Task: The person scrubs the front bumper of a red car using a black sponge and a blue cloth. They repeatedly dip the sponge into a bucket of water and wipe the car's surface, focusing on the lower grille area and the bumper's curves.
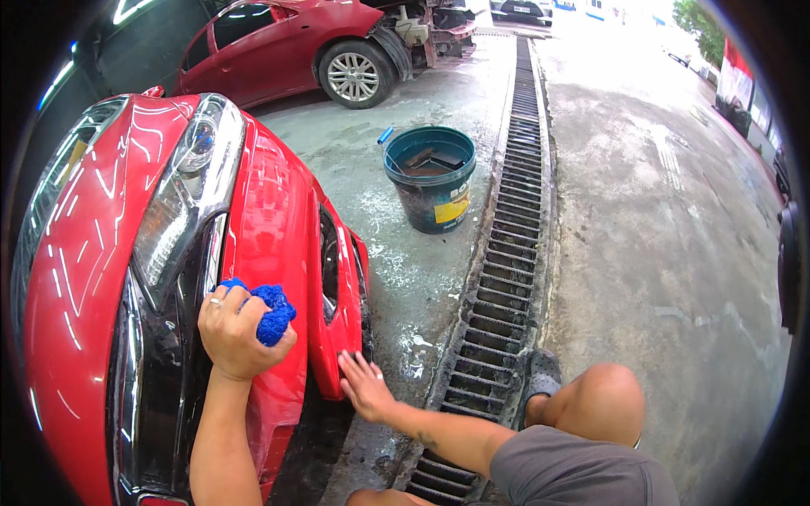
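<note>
My left hand [243,329], wearing a ring, grips a bunched, textured blue cloth [275,315] over the front bumper of a red car, just below the headlight [190,183]. On the bumper's lower side, by the fog light recess, my right hand [366,384] lies with fingers spread and nothing held. It also wears a ring. The red bumper [269,209] looks wet and glossy. Beside it stands a dark green bucket [417,199] of murky water, with dark blocks in it and a blue handle grip on its rim.
A metal floor drain grate [506,253] runs lengthwise between the bucket and the concrete floor [652,240] at right. My shoe [543,376] is beside the grate. Behind stands another red car [266,57] with its front end stripped. A white car [522,9] is farther back.
</note>
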### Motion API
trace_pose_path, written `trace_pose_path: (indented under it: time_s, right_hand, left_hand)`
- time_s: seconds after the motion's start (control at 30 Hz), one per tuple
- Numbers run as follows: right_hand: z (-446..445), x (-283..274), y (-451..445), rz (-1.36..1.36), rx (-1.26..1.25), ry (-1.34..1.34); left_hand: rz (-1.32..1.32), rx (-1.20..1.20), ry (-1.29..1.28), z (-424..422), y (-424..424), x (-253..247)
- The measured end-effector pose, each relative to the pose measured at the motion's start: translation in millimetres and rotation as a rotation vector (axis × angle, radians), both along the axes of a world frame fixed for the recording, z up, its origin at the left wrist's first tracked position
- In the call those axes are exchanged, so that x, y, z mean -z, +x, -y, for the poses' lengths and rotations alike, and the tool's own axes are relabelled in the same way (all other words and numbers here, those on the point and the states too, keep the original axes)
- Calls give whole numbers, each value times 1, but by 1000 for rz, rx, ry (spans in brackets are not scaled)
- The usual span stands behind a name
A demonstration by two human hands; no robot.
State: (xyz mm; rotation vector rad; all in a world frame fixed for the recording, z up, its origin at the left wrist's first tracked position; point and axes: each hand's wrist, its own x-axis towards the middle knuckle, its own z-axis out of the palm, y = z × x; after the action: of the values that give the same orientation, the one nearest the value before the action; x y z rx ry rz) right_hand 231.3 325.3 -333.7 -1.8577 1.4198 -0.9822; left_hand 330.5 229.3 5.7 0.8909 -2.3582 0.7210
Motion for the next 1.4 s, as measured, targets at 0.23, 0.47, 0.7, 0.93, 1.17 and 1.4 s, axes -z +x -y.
trace_pose_path:
  time_s: [0.23, 0.47, 0.7, 0.93, 1.17, 1.4]
  right_hand:
    - [-32, 7, 11, -92, -190, -135]
    - [-6, 6, -15, 528, 203, -79]
    - [1, 8, 11, 489, 147, 39]
    - [-25, -6, 49, 423, 135, -79]
    - [-13, -9, 44, 424, 55, -37]
    - [74, 0, 21, 215, 126, -163]
  left_hand:
    - [20, -51, -29, -7, 9, -16]
    - [34, -63, -26, 1, 12, 6]
    - [28, -46, -99, 4, 14, 16]
    - [97, -51, -59, 2, 12, 15]
    - [152, -77, -110, 2, 16, 16]
    - [139, -76, -108, 6, 12, 20]
